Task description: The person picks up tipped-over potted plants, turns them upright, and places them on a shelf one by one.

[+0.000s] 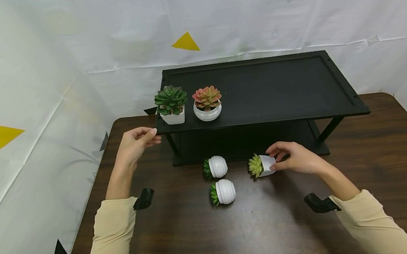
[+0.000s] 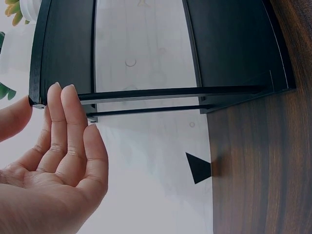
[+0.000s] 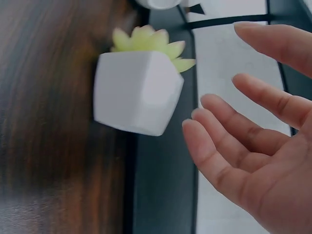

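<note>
My left hand pinches the front left corner of a black two-tier shelf, thumb on one face of the top board and fingertips on the other. My right hand is beside a light green succulent in a white angular pot, which lies on its side. In the right wrist view its spread fingers look apart from the pot. A dark green succulent in a square white pot and a pink-orange succulent in a round white pot stand on the shelf's left end.
Two more small green succulents lie tipped over in ribbed white pots, one pot close to the shelf's base, the other pot nearer me. Everything is on a dark wooden table. White sheeting hangs behind and at the sides.
</note>
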Tool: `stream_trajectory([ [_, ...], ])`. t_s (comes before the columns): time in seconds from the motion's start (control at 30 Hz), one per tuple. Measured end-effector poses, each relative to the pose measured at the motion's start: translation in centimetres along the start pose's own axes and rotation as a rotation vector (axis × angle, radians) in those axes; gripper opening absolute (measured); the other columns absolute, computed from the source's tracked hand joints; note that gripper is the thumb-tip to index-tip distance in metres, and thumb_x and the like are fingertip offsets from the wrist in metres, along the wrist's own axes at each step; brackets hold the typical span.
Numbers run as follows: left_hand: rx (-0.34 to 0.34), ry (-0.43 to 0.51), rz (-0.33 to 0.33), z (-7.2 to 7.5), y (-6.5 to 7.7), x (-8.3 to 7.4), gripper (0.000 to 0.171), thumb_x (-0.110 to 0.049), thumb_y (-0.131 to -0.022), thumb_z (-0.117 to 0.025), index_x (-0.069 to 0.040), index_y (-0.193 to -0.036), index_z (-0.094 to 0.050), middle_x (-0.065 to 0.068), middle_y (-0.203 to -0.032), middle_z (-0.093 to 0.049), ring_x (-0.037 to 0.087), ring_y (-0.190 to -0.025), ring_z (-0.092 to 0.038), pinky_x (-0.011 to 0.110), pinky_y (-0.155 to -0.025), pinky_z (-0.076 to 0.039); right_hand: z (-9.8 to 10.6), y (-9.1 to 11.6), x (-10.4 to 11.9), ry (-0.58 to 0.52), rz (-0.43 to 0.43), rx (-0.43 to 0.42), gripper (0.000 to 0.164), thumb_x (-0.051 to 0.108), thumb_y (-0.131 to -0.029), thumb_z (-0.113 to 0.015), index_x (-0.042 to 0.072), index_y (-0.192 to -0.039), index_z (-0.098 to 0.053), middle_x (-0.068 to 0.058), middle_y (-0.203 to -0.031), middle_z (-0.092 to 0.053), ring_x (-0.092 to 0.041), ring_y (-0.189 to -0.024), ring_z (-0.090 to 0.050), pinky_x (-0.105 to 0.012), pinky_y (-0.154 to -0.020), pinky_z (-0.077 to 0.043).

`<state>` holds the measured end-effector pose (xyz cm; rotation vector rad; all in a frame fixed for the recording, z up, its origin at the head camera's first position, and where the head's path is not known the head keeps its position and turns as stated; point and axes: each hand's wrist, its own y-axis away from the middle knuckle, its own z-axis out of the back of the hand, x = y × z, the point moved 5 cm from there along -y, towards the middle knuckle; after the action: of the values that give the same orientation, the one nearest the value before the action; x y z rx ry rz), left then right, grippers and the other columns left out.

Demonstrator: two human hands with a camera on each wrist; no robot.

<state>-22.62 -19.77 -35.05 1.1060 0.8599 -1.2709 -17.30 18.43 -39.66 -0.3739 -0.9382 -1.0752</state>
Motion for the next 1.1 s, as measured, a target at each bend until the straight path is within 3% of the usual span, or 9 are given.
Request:
stream_trajectory([
  [0.37, -0.001, 0.002, 0.007, -0.1, 0.0, 0.1, 0.031, -0.019, -0.094, -0.054, 0.006, -0.113, -0.055, 0.008, -0.090, -0.063, 0.015, -0.081, -0.064, 0.033, -0.088, -0.048, -0.7, -0.4, -1.8, 0.054, -0.047, -0.032, 0.049, 0.015, -0.079, -0.072, -0.006, -0.119, -0.052, -0.021, -0.110, -0.052, -0.035, -0.096, -0.050, -0.039, -0.074, -0.047],
  [0.8, 0.001, 0.004, -0.003, 0.0, 0.0, 0.1, 0.032, -0.019, -0.094, -0.054, 0.007, -0.113, -0.055, 0.003, -0.085, -0.062, 0.026, -0.089, -0.063, 0.033, -0.088, -0.048, -1.2, -1.1, -2.5, 0.093, -0.085, -0.055, 0.051, 0.017, -0.078, -0.073, -0.004, -0.120, -0.052, -0.024, -0.113, -0.049, -0.036, -0.094, -0.049, -0.041, -0.070, -0.048],
  [1.0, 0.004, -0.003, -0.008, 0.0, -0.1, 0.0, 0.033, -0.020, -0.094, -0.054, 0.007, -0.113, -0.055, 0.002, -0.085, -0.063, 0.018, -0.084, -0.064, 0.031, -0.086, -0.048, -1.6, -1.5, -2.6, 0.108, -0.081, -0.075, 0.050, 0.014, -0.077, -0.074, -0.006, -0.118, -0.053, -0.026, -0.111, -0.048, -0.034, -0.090, -0.049, -0.037, -0.067, -0.046],
  [1.1, 0.003, 0.005, -0.007, 0.0, -0.1, 0.0, 0.032, -0.019, -0.094, -0.054, 0.007, -0.113, -0.055, 0.002, -0.085, -0.063, 0.024, -0.088, -0.063, 0.032, -0.086, -0.049, -1.8, -1.6, -2.8, 0.111, -0.086, -0.086, 0.049, 0.013, -0.076, -0.074, -0.005, -0.116, -0.054, -0.026, -0.110, -0.047, -0.032, -0.087, -0.048, -0.033, -0.064, -0.044],
])
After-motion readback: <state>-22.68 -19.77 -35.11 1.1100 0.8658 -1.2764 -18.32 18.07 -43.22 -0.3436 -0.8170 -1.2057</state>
